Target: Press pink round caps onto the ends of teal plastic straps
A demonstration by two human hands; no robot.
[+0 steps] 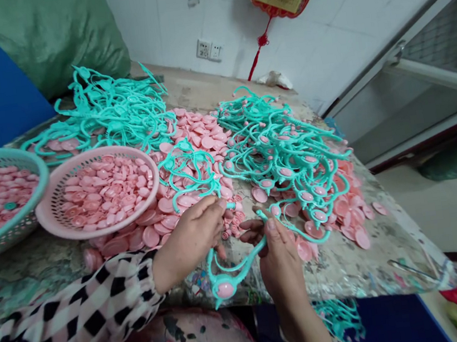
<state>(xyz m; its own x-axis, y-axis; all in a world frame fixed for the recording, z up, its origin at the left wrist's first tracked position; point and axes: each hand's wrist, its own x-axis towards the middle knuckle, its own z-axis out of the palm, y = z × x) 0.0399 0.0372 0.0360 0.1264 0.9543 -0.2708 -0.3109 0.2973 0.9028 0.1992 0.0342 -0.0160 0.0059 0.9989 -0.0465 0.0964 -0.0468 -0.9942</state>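
Observation:
A teal forked plastic toy piece [241,270] with a pink oval inset is held between my two hands, above the table's front edge. My left hand [195,237] is closed on one of its arms, and a teal tip shows past the fingertips. My right hand [281,256] pinches the other arm near its end, thumb on top. Small round pink caps [232,224] lie just beyond the left fingers. Past my right hand is a heap of teal pieces with pink ovals [285,152]. A few plain teal pieces [190,170] rest on pink discs in the middle.
A pink basket [45,217] and a teal basket [40,167], both full of small pink parts, stand at left. Behind them is a pile of teal pieces [114,107]. Pink discs [361,236] spread near the table's right side. A green sack [63,35] leans at the back left.

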